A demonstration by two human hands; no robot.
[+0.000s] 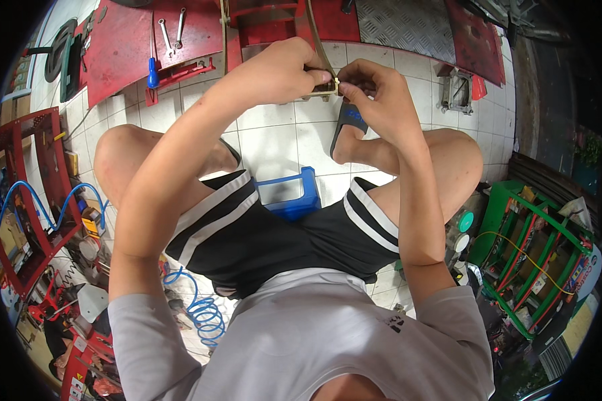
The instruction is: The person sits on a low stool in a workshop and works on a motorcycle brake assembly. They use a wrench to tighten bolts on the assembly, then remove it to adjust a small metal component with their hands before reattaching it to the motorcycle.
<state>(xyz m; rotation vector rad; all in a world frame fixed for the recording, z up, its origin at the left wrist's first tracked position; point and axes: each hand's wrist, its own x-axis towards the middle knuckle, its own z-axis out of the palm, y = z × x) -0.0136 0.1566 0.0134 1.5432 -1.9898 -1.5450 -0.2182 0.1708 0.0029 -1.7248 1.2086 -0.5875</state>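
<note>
A brass-coloured metal frame stands in front of me, its long bars running up to the red lift and a crosspiece at its near end. My left hand is closed at the near right corner of this frame, fingers curled in against the metal. Just to the right, my right hand is pinched at the outer side of the same corner. Whatever small part lies between its thumb and fingers is too small to make out.
On the red lift platform at the left lie two wrenches and a blue-handled screwdriver. A blue plastic stool is between my legs. Coiled blue hose lies left; a green rack stands right.
</note>
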